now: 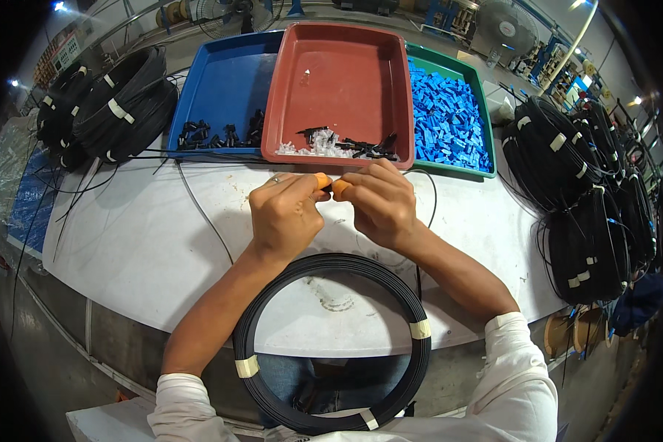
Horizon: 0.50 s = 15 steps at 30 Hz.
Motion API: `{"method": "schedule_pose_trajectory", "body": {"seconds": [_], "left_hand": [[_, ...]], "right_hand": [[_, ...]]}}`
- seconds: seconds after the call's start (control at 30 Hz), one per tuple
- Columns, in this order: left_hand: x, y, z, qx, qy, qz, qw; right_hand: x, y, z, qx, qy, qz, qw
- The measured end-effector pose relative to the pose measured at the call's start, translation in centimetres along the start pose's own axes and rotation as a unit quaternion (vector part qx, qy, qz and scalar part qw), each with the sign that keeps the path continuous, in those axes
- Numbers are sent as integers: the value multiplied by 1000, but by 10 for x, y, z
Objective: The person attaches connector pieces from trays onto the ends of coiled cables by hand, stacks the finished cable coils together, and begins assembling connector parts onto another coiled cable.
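My left hand (286,210) and my right hand (383,199) meet over the table just in front of the red tray. Both are closed in a pinch, their orange-covered fingertips facing each other. Between them a small black piece (327,188) shows; the fingers hide most of it, so its kind is unclear. Below my hands a coil of black cable (244,324), bound with pale tape, overhangs the table's near edge and rests toward my lap. Thin black cable (434,195) curves out beside my right hand, and another strand (206,215) runs left of my left hand.
Behind my hands stand a red tray (339,70) with clear and black small parts, a blue tray (225,66) with black parts, and a green tray (486,132) full of blue pieces. Taped black cable coils pile up at left (125,103) and right (556,151) on the white table (125,243).
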State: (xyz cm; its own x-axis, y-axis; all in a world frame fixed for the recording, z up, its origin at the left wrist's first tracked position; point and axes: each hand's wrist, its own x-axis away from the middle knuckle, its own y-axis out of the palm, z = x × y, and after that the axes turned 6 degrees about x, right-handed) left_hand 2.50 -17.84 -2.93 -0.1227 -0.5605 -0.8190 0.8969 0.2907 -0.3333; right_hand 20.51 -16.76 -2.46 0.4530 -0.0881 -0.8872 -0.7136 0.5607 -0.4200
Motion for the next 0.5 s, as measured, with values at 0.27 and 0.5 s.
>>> {"method": "schedule_pose_trajectory", "body": {"seconds": [0.27,0.5], "left_hand": [[-3,-5,0,-97,84,-7,992],[1,1,1,140,-178,-4,974]], "right_hand": [[-20,-8,-11,-280,492,-135,813],[-8,-6,10,15,-1,-42,999]]}}
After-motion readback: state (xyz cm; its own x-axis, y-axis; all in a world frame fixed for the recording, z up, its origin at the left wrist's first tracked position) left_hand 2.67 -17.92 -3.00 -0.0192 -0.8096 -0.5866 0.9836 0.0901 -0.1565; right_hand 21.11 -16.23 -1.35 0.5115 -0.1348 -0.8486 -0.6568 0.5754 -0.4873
